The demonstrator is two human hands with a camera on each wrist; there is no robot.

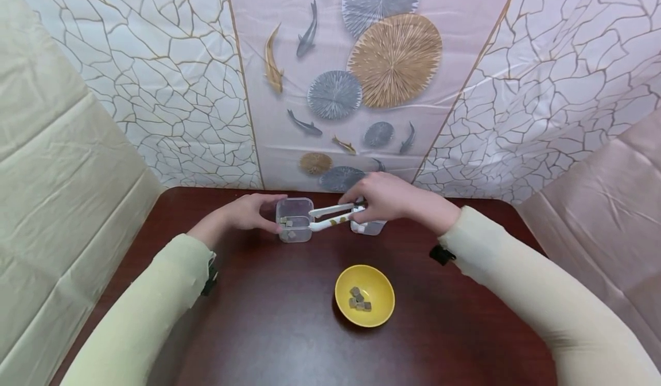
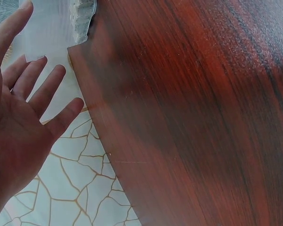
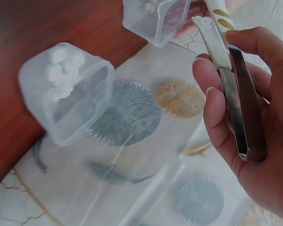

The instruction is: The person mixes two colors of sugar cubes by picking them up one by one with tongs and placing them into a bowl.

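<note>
while pinching white-tipped tongs (image 1: 333, 221) in the right grip (image 1: 379, 198), holding the left grip (image 1: 249, 213) wide at a clear box (image 1: 304, 236).

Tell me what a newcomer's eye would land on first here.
Probably the yellow bowl, bright against the dark table at front centre, with small greyish cubes inside. Next, perhaps, the white-ended tongs in the right hand, their tips by the clear container at the left hand. Behind rises a fish-patterned backdrop.
</note>
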